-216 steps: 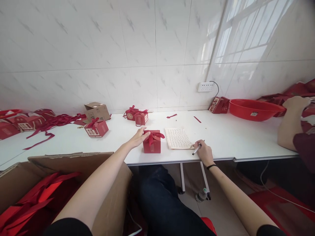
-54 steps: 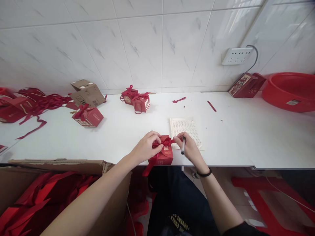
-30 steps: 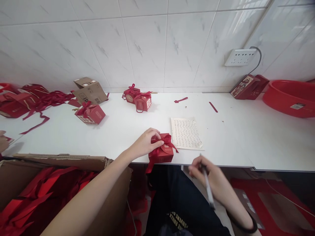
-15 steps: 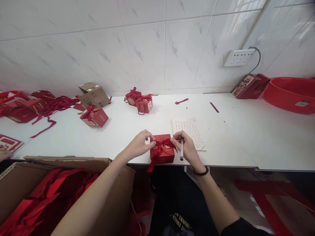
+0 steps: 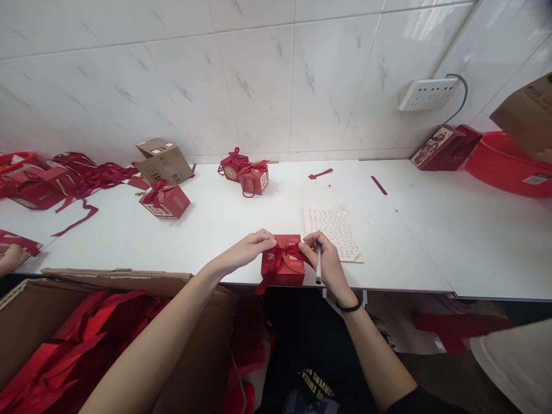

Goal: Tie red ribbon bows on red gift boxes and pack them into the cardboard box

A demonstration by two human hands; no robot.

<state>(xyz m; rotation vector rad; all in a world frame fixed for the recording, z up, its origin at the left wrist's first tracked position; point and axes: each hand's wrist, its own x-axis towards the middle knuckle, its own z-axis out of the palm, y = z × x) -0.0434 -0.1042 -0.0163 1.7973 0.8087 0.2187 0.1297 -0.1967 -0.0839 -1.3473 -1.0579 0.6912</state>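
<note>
A red gift box [image 5: 282, 279] sits at the table's front edge, with a dark red ribbon [image 5: 281, 253] tied in a bow on its top. My left hand [image 5: 254, 246] pinches the bow's left loop between thumb and fingertips. On the other side, my right hand [image 5: 321, 256] pinches the right part of the ribbon. A pen [image 5: 318, 264] is also tucked in my right hand, pointing down. Just behind that hand lies a sheet of paper [image 5: 334, 227] with rows of small writing, partly covered by it.
Left of me, an open cardboard box [image 5: 190, 339] holds several red boxes. Two small red boxes [image 5: 255, 179] stand by the wall. A red basin [image 5: 500, 167] is at the right. Another person's hand [image 5: 12, 259] shows at the left edge; a carton [image 5: 528, 118] hangs at the right edge.
My left fingers have closed flatter at the ribbon. A carton and a pale cloth have come into view at the right. The hand at the far left reaches further in over a red card.
</note>
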